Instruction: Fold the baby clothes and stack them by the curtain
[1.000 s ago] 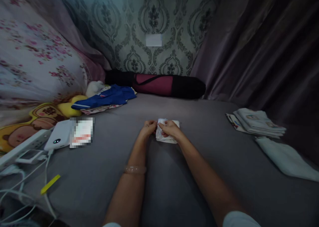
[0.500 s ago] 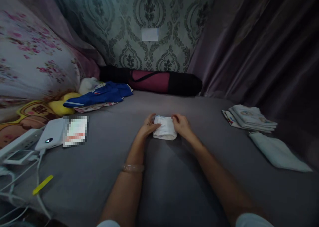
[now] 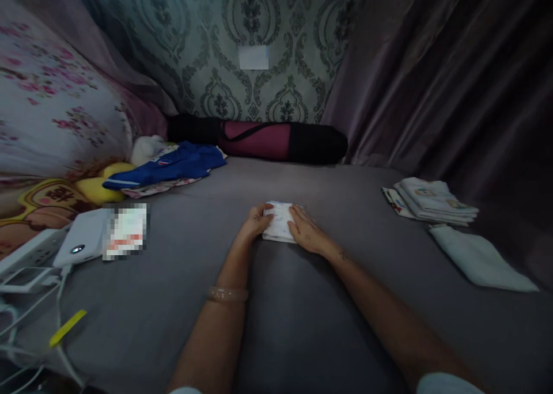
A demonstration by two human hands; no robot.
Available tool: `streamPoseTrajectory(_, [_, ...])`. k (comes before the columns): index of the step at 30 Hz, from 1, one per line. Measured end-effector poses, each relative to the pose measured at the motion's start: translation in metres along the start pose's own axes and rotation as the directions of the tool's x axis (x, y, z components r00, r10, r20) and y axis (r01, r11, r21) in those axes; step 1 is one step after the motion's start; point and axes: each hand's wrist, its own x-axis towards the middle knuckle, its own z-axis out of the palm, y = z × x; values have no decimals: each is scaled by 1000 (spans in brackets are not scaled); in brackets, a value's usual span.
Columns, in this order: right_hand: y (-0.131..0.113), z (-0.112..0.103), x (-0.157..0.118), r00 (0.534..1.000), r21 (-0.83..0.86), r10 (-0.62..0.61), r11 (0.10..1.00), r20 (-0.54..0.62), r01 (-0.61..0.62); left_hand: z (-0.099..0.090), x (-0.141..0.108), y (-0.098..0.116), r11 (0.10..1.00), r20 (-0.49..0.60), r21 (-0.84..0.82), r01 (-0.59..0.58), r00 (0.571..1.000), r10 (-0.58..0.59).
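Several white cables are running out of view, near left; pixelation is obscuring a card beyond. On the grey sheet, the half-curled left hand is cupping a folded white cloth at its left edge, grip unclear; the outspread right hand is lying flat atop. Far left, a blue garment is bearing an illegible emblem; farther, a long bag is concealing its inside.
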Motion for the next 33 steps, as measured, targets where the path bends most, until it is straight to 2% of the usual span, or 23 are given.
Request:
streamPoseTrajectory(7, [-5,-13,7,993,-23,49,999,106,-46,-2,3,-4,986,-2,156,-52,999,53])
streamPoseTrajectory(8, [-8,-16,9,992,-24,61,998,111,-58,-2,4,-4,986,6,160,-54,999,53])
streamPoseTrajectory(10, [-17,-19,14,996,-27,67,997,50,-66,-3,7,-5,987,-7,152,-43,999,44])
streamPoseTrajectory(13, [-28,-13,19,997,-38,45,998,-67,-48,-5,13,-9,989,-129,149,-19,991,38])
streamPoseTrajectory(16, [-33,2,21,998,-71,49,996,-36,-51,-10,19,-17,990,-252,138,-21,966,56])
streamPoseTrajectory(19, [-32,12,21,998,-112,57,992,-28,-60,-16,20,-22,992,-319,116,-45,944,80])
streamPoseTrajectory(29, [-30,11,23,998,-130,57,990,-1,-56,-18,14,-17,996,-308,94,-9,951,38])
streamPoseTrajectory(33, [-32,1,28,997,-114,64,992,49,-59,-19,14,-17,996,-312,94,-4,949,33])
